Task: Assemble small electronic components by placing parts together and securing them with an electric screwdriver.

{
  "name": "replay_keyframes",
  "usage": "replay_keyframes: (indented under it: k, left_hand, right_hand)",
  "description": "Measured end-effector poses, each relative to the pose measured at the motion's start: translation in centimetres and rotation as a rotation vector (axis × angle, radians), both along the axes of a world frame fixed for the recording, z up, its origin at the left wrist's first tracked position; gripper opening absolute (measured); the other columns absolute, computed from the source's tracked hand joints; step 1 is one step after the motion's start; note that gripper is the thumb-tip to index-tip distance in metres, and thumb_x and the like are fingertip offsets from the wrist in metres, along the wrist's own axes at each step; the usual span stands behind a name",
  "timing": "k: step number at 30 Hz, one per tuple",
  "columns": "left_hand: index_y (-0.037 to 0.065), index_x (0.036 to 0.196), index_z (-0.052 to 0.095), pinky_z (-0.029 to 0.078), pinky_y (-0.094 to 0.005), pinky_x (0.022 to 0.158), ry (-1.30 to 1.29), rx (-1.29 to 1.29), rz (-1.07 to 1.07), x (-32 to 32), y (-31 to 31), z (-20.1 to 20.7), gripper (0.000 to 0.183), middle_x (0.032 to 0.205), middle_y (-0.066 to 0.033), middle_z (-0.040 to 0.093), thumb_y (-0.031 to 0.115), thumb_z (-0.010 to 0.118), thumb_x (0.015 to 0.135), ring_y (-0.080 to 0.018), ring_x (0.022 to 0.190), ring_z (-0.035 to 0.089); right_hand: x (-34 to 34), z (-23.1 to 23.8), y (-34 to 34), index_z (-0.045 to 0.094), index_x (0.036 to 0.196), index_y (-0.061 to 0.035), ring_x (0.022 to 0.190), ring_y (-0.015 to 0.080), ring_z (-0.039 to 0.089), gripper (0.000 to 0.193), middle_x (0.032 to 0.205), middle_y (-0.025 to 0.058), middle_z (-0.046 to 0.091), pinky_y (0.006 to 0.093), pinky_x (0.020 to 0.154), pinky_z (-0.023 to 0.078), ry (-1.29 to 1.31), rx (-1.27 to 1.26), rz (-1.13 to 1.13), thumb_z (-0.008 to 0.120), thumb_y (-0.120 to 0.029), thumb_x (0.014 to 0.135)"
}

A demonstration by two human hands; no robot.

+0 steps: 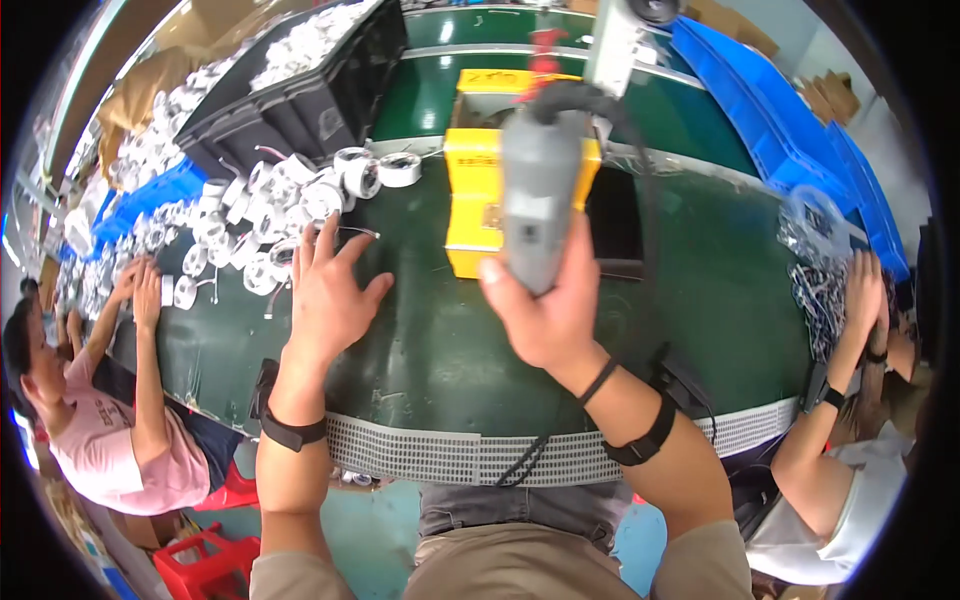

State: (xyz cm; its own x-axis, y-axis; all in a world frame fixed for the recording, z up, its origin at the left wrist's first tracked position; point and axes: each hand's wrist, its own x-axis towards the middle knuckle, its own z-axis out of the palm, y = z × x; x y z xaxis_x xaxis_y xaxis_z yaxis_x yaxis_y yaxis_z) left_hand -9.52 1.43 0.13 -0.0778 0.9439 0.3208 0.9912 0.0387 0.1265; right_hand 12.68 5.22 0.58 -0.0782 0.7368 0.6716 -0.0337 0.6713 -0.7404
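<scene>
My right hand (pixel 552 315) grips a grey handheld tool (pixel 541 185) with a black cable at its top end; it is slightly blurred and I cannot make out its exact kind. Behind the tool, an open yellow cardboard box (pixel 472 200) is partly covered by it. My left hand (pixel 335 300) is over the green work surface (pixel 430 350) with fingers spread and nothing in it. Its fingertips reach the edge of a heap of white round parts with thin wires (pixel 290 195), and I cannot tell whether they touch.
A black crate (pixel 300 115) of white parts stands at the far left. Blue bins (pixel 760 130) line the far right. Beside the yellow box is a dark flat rectangle (pixel 615 220). Co-workers sit left (pixel 150 440) and right (pixel 830 480), the right one's hands near dark cables (pixel 815 305).
</scene>
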Motion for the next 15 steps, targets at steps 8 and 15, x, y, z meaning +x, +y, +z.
replay_keyframes:
  k: [8,15]
  left_hand:
    - [0.001,0.103,0.066,0.032,-0.0478,0.106,-0.041,0.065,0.031,-2.2,1.7,-1.7,0.031,0.120,-0.0176,0.060,0.021,0.068,0.080,-0.0441,0.125,0.041]
    - [-0.003,0.095,0.062,0.044,-0.0425,0.085,-0.041,0.448,-0.021,0.7,1.7,0.1,0.019,0.097,-0.0185,0.062,0.010,0.066,0.083,-0.0359,0.094,0.057]
  right_hand:
    - [-0.4,0.2,-0.6,0.041,0.127,-0.0023,0.094,0.0335,0.066,0.067,0.102,0.0183,0.065,0.0381,0.081,0.050,-0.055,-0.083,0.102,0.079,-0.022,0.076]
    - [6.1,2.6,3.1,0.056,0.111,-0.0012,0.087,0.0273,0.059,0.043,0.097,0.0140,0.058,0.0364,0.078,0.048,-0.064,0.449,-0.546,0.072,-0.025,0.079]
